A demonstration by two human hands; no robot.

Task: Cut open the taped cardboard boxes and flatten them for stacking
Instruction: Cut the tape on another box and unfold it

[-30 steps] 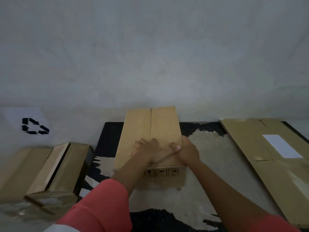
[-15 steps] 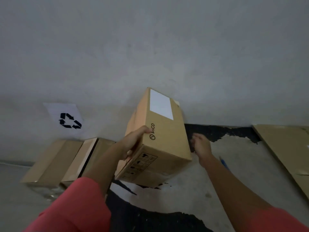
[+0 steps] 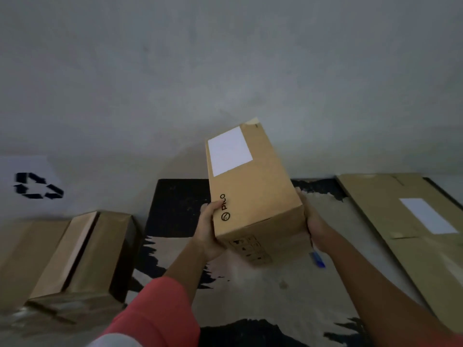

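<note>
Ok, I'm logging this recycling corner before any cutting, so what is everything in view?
cardboard box: one, brown with a white label, held up between both hands
flattened cardboard: one sheet, brown with a white label, on the floor at right
cardboard boxes: at least two, brown, floor at left
recycling sign: one, white with black arrows, far left
blue object: one, on the floor by the right wrist, too blurred to name
left hand: one, grips the box's left edge, thumb on top
right hand: one, against the box's right side, fingers hidden
sleeve: one, red, on the left arm
</note>
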